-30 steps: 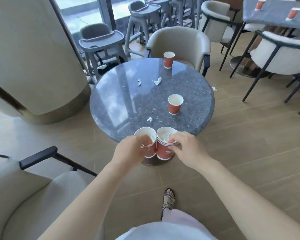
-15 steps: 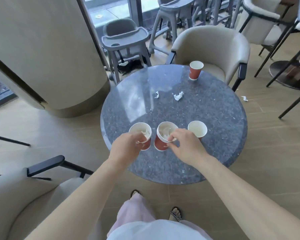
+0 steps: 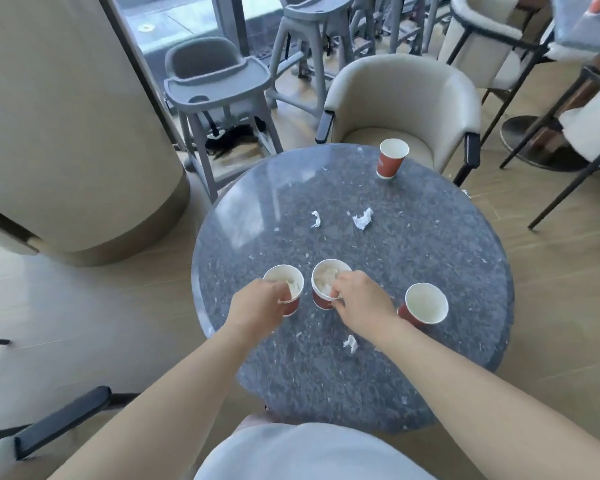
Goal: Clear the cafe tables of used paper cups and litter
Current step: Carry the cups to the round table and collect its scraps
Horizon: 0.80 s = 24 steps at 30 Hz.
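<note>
My left hand [image 3: 257, 308] grips a red paper cup [image 3: 286, 284] with crumpled tissue inside. My right hand [image 3: 359, 301] pinches the rim of a stack of red cups [image 3: 324, 284], also stuffed with tissue. Both are held over the round grey stone table [image 3: 430, 244]. An empty red cup [image 3: 425, 304] stands just right of my right hand. Another red cup [image 3: 392, 162] stands at the table's far edge. Scraps of white tissue lie on the top: a small scrap [image 3: 315, 218] and a larger scrap [image 3: 363, 218] in the middle, a third scrap [image 3: 350, 343] near my right wrist.
A beige armchair [image 3: 406, 98] stands behind the table. Grey high chairs [image 3: 219, 88] are at the back left beside a wide beige column [image 3: 59, 126]. Another armchair's black armrest [image 3: 63, 420] is at my lower left. Black-legged chairs [image 3: 568, 109] crowd the right.
I have stepped up to the table, so it now lies under my hands. Both hands carried their cups forward over the tabletop. The near tissue scrap, earlier beyond my hands, now lies by my right wrist.
</note>
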Available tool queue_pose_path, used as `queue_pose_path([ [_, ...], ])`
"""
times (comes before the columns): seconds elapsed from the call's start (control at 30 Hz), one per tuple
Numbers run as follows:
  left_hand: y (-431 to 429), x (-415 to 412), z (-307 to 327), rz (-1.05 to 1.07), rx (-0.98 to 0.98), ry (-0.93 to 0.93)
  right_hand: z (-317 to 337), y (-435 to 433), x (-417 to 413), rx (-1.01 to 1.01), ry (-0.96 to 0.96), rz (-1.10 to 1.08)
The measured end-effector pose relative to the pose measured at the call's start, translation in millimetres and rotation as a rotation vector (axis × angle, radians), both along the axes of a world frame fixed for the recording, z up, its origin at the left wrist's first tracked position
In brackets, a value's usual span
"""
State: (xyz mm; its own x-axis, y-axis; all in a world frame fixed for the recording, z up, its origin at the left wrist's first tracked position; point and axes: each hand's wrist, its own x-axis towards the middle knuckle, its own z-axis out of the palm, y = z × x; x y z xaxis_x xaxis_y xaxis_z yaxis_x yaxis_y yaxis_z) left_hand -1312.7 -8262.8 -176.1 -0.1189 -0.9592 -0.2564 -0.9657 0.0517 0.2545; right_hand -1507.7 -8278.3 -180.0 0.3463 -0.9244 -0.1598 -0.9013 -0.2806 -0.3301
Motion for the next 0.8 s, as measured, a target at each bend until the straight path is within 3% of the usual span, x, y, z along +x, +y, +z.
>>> queue_pose_path([
  [0.2, -30.4, 8.3, -21.0, -0.107, -0.012, -0.006, -17.1, -5.6, 9.3, 0.026, 0.111, -0.062],
  [0.43, -48.3, 10.6, -29.1, -0.236, -0.029, 0.077, -16.2, 15.8, 3.0, -0.091, -0.128, -0.119],
  [0.57, -51.3, 16.1, -31.7, -0.248, -0.093, 0.143, -18.3, 31.0, -1.2, -0.142, -0.172, -0.188],
  [0.8, -53.3, 26.5, -32.4, -0.197, -0.175, 0.251, -41.8, 51.5, -3.5, 0.125, -0.051, -0.256],
])
